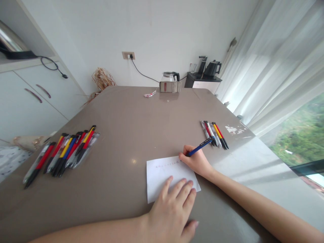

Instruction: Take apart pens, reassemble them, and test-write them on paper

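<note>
A sheet of white paper [162, 179] lies on the brown table [126, 128], with a line of small handwriting near its top edge. My left hand [174, 206] rests palm down over the lower part of the sheet, fingers spread. At the paper's upper right corner, my right hand [194, 160] grips a blue pen [199, 147] with a black clip. The pen leans up to the right; its tip is mostly hidden by my fingers.
To the left lies a large group of pens [68, 152] in red, yellow, blue and clear. A smaller row of pens [215, 134] sits right of my right hand. A glass kettle [169, 77] stands at the far edge behind a shiny box [170, 87].
</note>
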Tool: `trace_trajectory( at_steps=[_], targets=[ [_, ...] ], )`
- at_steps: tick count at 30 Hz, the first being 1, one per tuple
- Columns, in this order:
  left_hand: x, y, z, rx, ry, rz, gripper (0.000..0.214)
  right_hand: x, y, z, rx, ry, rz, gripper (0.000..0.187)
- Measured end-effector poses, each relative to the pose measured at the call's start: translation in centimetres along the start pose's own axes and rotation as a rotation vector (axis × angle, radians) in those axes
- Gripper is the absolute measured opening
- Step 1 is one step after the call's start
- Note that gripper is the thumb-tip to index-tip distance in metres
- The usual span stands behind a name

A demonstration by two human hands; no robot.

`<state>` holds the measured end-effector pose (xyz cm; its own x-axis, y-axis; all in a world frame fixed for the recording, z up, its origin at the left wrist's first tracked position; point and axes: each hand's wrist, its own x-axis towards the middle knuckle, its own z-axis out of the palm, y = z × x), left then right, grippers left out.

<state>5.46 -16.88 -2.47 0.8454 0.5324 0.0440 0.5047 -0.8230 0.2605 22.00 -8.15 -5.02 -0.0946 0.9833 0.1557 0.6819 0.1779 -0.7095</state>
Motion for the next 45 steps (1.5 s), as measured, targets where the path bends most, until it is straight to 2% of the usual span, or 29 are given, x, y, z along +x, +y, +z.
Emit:
trace_trajectory(
  at_steps=[25,45],
  targets=[
    [-0.04,0.00,-0.17,-0.009,-0.006,-0.006,0.055,-0.08,-0.11,-0.04,0.023,-0.018,-0.026,0.020],
    [0.03,-0.04,-0.16,0.016,0.005,0.000,0.055,0.03,0.14,0.03,0.041,0.028,0.006,0.019]
  ],
)
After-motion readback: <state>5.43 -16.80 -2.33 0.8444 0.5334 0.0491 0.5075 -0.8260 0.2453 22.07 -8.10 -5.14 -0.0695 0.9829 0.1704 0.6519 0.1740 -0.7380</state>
